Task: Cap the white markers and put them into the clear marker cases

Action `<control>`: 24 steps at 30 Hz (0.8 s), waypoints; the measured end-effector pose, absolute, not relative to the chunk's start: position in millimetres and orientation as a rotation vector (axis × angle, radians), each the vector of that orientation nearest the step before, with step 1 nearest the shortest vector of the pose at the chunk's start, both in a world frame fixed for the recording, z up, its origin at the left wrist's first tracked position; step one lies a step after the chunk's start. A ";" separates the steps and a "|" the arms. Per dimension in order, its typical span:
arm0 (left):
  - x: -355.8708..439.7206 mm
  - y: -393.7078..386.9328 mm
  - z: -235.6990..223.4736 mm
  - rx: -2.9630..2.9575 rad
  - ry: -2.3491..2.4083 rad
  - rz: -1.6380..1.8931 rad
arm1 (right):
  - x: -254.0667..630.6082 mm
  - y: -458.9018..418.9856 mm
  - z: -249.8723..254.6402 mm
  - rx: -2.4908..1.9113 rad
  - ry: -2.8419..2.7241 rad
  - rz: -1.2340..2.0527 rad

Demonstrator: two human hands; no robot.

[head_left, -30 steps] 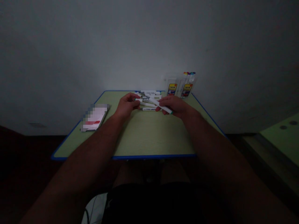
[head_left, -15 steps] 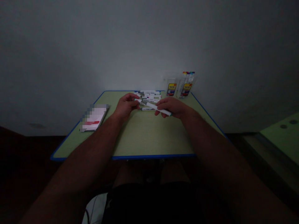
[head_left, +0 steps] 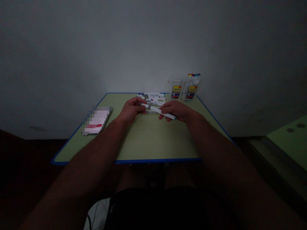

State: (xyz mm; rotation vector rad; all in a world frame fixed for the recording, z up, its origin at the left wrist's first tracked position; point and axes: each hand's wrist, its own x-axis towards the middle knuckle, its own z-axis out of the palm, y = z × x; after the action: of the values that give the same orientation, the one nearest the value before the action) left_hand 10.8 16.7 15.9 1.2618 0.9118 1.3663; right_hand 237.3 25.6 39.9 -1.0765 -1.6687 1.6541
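A white marker [head_left: 155, 109] with a grey band and a teal end slants between my hands, above the table. My right hand [head_left: 176, 110] is closed round its barrel near the teal end. At the other end, my left hand [head_left: 132, 108] pinches the marker's white cap [head_left: 144, 105], which lines up with the barrel and meets the grey band. How firmly the cap sits I cannot tell. Just behind lie several white markers [head_left: 155, 99] in a loose pile, and another marker [head_left: 151, 112] is partly hidden beneath the held one.
Two clear plastic cases with yellow labels stand at the back right: a left case [head_left: 176, 91] and a right case [head_left: 192, 89] holding markers with coloured ends. A phone-like slab [head_left: 97, 121], partly pixelated, lies at the left of the blue-edged table [head_left: 155, 143]. Behind rises a wall [head_left: 144, 48].
The barrel's grey end has moved left and slightly down to meet the cap. The gap between cap and barrel has closed. My left hand has barely moved.
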 end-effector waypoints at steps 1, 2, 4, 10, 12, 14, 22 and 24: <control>11.2 16.8 15.6 1.265 0.913 1.360 | 237.1 25.5 40.0 -1.077 -1.672 1.656; 11.5 16.9 15.3 1.269 0.915 1.354 | 237.0 25.4 40.0 -1.077 -1.675 1.658; 12.0 17.1 14.8 1.281 0.916 1.346 | 236.9 25.4 40.0 -1.076 -1.680 1.660; 11.8 18.8 13.0 1.303 0.916 1.346 | 238.0 25.6 39.8 -1.083 -1.694 1.654; 11.4 19.7 12.2 1.311 0.919 1.340 | 238.5 25.9 39.7 -1.075 -1.694 1.661; 11.2 20.6 11.4 1.311 0.928 1.345 | 238.9 26.2 39.6 -1.070 -1.692 1.672; 11.3 21.1 9.6 1.340 0.965 1.350 | 240.3 27.3 38.7 -1.074 -1.659 1.685; 11.5 21.2 9.8 1.337 0.964 1.351 | 240.8 27.9 38.0 -1.067 -1.659 1.692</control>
State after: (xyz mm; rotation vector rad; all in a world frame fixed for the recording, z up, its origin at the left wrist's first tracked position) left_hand 11.5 21.2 9.8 1.3373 0.9642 1.3507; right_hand 240.8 27.9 38.0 -1.0674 -1.6589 1.6915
